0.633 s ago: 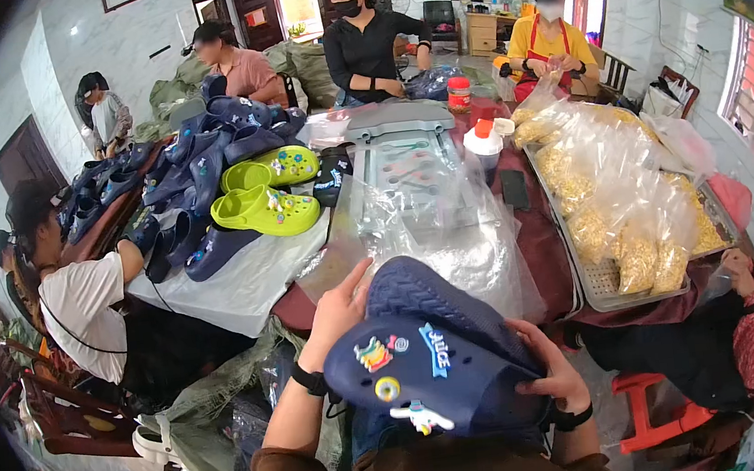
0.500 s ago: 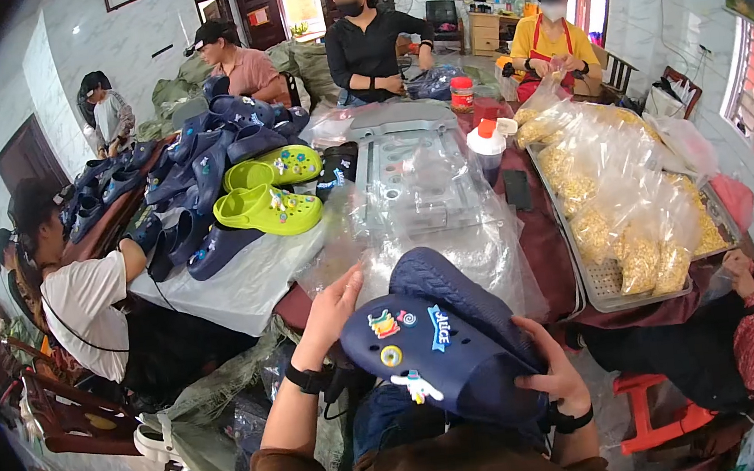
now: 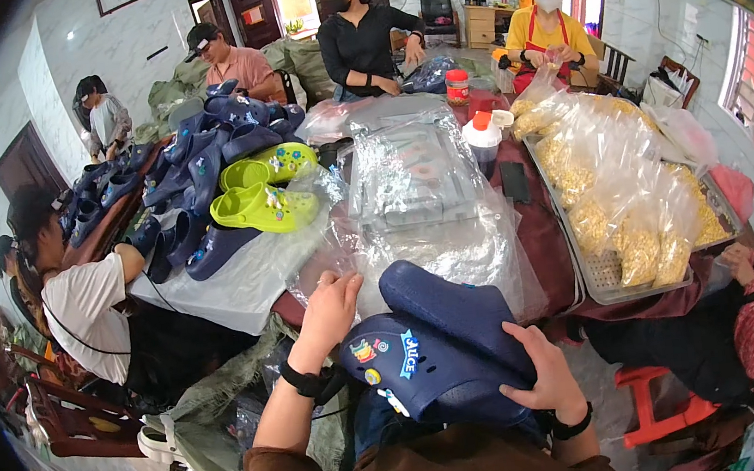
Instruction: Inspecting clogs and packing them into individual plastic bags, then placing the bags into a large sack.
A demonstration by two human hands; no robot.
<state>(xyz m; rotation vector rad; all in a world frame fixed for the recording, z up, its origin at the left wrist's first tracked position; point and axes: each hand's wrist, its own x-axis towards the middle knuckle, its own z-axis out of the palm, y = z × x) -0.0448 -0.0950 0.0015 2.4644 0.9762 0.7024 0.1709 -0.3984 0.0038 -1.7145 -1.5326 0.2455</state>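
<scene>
Two clogs [image 3: 441, 349] lie stacked at the near edge of the tabletop [image 3: 544, 235], between the left hand [image 3: 330, 311] and the right hand [image 3: 541, 370]. Just behind them is a pile of plastic bags [image 3: 420, 203]. To the right, a tray [image 3: 591, 276] holds filled bags [image 3: 619, 198]. To the left, behind the left hand, a heap of clogs [image 3: 213, 180] covers the far left of the tabletop. A jar [image 3: 457, 87] and a bottle [image 3: 481, 140] stand behind the plastic bags. Other people sit around the far and left sides.

We've got brown long sleeves, black band on left wrist [image 3: 301, 380] & black band on right wrist [image 3: 570, 425].
</scene>
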